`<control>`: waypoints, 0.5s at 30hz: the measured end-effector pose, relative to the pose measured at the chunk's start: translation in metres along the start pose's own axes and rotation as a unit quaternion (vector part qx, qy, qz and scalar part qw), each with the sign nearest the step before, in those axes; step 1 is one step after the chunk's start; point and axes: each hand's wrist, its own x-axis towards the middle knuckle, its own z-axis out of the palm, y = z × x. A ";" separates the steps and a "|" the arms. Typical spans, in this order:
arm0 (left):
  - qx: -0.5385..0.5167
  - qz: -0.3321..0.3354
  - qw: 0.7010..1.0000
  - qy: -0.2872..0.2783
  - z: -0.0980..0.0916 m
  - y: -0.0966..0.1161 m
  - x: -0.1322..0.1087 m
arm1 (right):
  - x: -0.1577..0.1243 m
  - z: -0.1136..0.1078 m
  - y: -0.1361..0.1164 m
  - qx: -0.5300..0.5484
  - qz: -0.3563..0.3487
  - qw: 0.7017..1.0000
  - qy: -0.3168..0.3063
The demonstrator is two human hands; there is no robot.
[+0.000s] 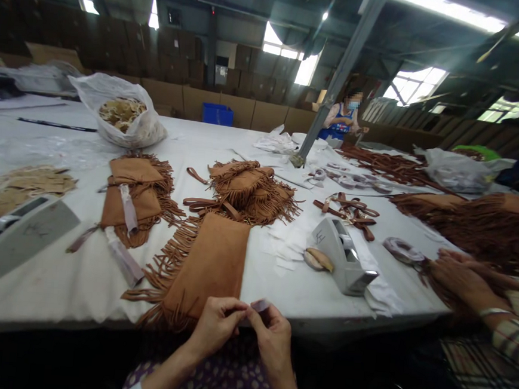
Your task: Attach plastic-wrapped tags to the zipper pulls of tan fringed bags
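Just off the table's front edge, my left hand (217, 324) and my right hand (272, 334) meet at the fingertips, both closed in a pinch. A small pale greyish strip (260, 305) shows in my right hand, curling up by the index finger. What lies between my left fingertips is too small to make out. Nearest to my hands is a brown suede pouch (218, 263) with long fringe, lying flat at the table's edge. Behind it are more fringed pouches (246, 184) in a pile with wrist straps. Another fringed pouch (133, 199), with pale wrapped strips on it, is at the left.
A grey tape dispenser (347, 258) stands to the right, another tape dispenser (22, 236) at the left. White paper pieces (282, 244) and leather straps (348, 212) lie between. A co-worker's hands (464, 276) work at the right. A metal post (341, 75) rises from the table.
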 end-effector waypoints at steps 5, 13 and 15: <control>0.130 0.137 0.980 0.064 0.012 -0.014 -0.009 | 0.008 0.003 0.016 0.122 0.120 0.983 0.072; 0.015 0.066 0.997 -0.043 -0.007 -0.006 -0.006 | 0.009 0.002 0.015 0.146 0.142 0.978 0.044; -0.091 0.002 0.995 -0.034 -0.012 -0.003 0.000 | 0.008 0.004 0.015 0.108 0.111 0.987 0.043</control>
